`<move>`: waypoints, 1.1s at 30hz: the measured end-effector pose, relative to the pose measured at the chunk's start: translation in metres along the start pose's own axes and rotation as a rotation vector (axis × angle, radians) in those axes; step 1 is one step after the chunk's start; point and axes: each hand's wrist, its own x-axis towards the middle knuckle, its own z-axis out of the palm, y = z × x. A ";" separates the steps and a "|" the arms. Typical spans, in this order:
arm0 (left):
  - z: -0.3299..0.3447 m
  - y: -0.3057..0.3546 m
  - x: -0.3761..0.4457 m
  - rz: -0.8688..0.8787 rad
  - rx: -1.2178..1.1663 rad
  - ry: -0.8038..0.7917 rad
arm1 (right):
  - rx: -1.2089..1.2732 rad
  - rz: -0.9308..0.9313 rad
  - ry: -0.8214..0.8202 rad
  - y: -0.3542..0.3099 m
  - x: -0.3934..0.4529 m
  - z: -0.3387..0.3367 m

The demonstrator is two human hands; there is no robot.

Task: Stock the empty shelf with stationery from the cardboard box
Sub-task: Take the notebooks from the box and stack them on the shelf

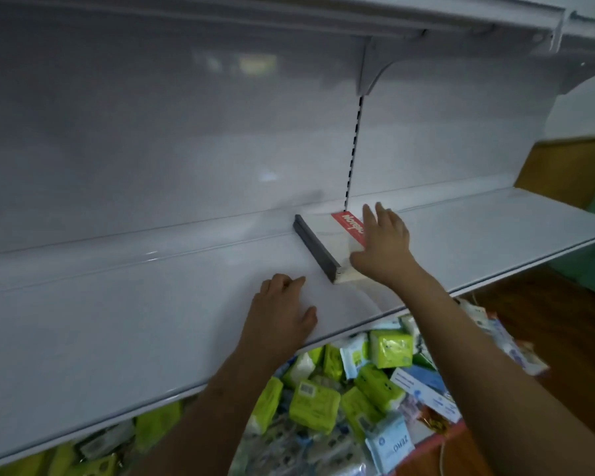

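A stack of white notebooks [327, 235] with a dark grey spine and a red label lies flat on the white shelf [117, 304], near its middle by the back panel. My right hand [382, 245] rests flat on the stack's right side, fingers straight and spread towards the back. My left hand [282, 307] lies on the bare shelf just left of the stack's front corner, fingers loosely bent, holding nothing. The cardboard box is out of view.
Below the shelf's front edge sits a heap of green and white tissue packs [368, 383] and blue-white packets [423, 389]. A slotted upright [354, 146] runs up the back panel. Another white shelf [323, 15] hangs overhead. Wooden flooring [564, 324] shows at the right.
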 end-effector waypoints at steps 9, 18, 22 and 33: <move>-0.132 -0.110 -0.181 -0.447 -0.038 0.488 | 0.688 -0.730 0.140 -0.306 -0.116 0.054; -0.286 -0.231 -0.491 -1.148 0.400 0.761 | 0.820 -1.273 -0.183 -0.647 -0.315 0.067; -0.313 -0.241 -0.606 -1.412 0.479 0.809 | 0.708 -1.498 -0.356 -0.733 -0.420 0.110; -0.260 -0.309 -0.787 -2.143 -0.431 0.222 | -0.375 -1.814 -0.868 -0.801 -0.547 0.262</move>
